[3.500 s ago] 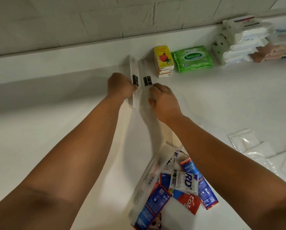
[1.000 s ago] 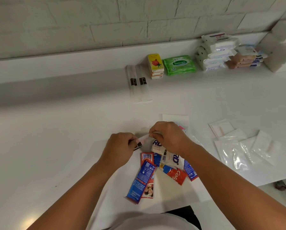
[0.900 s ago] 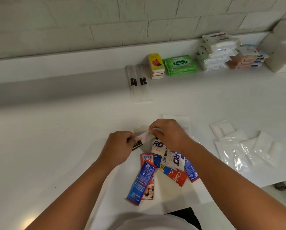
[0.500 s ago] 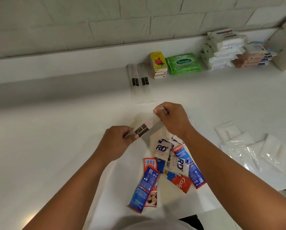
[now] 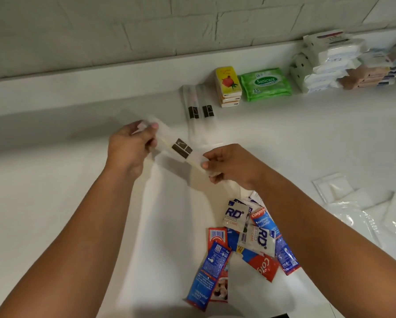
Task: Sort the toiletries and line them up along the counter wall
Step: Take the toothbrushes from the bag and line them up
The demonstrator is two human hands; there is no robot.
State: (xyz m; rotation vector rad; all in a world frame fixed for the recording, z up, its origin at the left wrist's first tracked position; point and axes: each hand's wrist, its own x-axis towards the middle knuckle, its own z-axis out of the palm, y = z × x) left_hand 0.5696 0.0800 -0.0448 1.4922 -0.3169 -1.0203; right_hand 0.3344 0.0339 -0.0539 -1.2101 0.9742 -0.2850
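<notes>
A long clear toothbrush packet with a dark label hangs above the white counter. My left hand pinches its upper left end and my right hand pinches its lower right end. Two matching toothbrush packets lie side by side against the counter wall. To their right along the wall stand a yellow tissue stack, a green Sanicare wipes pack and piled white and tan packs. A heap of toothpaste sachets lies near the front edge.
Clear plastic pouches with white contents are spread at the right front. A raised white ledge runs along the brick wall behind the counter.
Both hands lifted the third toothbrush packet out of the sachet heap and carried it up and left toward the wall, turning it so my left hand now holds the far end.
</notes>
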